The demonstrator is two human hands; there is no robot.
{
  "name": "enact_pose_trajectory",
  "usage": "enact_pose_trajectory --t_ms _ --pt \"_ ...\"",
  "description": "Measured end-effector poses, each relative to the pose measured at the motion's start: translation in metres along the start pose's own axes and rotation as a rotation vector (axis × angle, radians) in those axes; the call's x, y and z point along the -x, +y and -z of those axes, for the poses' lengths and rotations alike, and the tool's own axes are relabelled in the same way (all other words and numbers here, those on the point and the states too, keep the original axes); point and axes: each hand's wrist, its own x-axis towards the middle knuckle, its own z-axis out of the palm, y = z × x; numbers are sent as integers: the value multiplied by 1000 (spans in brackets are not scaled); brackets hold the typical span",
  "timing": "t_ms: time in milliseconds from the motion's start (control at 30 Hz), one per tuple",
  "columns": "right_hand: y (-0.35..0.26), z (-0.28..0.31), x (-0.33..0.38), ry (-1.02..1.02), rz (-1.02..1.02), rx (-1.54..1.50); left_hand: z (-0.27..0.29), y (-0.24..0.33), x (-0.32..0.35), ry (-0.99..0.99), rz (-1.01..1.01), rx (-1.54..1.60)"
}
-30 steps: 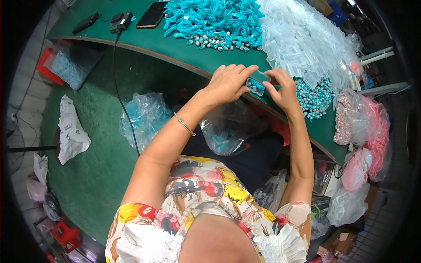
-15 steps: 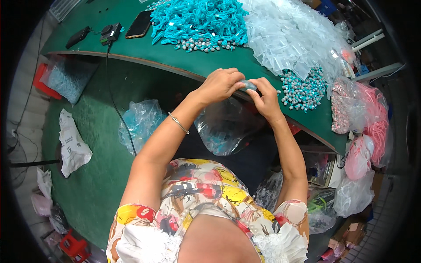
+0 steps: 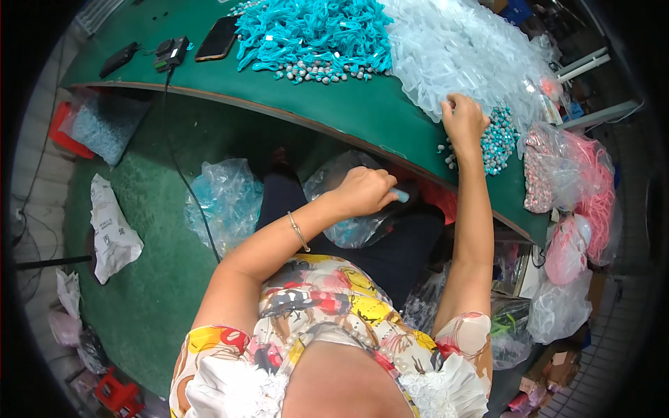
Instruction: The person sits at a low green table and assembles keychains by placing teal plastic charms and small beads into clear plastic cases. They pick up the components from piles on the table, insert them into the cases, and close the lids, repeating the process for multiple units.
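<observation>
My left hand (image 3: 367,191), a bangle at its wrist, is closed round a small pale-blue translucent plastic piece (image 3: 400,196) above my lap. Only one end of that piece sticks out past the fingers. My right hand (image 3: 465,122) reaches over the table to the near edge of a heap of clear plastic pieces (image 3: 446,56). Its fingers are bent with thumb and forefinger close together; whatever lies at the fingertips cannot be made out. Beside and partly beneath that hand lies a pile of small teal and grey beads (image 3: 498,143).
Teal cords (image 3: 317,35) with grey bead ends cover the far middle of the green table (image 3: 279,97). A phone (image 3: 217,38) and a small black device (image 3: 171,54) with a hanging cable lie left. Bags with pink cords (image 3: 592,188) hang at right. Plastic bags (image 3: 224,202) sit below.
My hands have parted. The left has drawn down toward my lap with the plastic piece, and the right has moved up and right to the clear heap.
</observation>
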Motion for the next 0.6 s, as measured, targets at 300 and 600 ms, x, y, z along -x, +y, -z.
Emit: enact_pose_trajectory --t_ms 300,600 --pt "-28 20 43 22 409 -383 83 -68 -77 513 217 -333" --pt "-25 30 55 81 324 -545 67 -103 -121 441 149 -745"
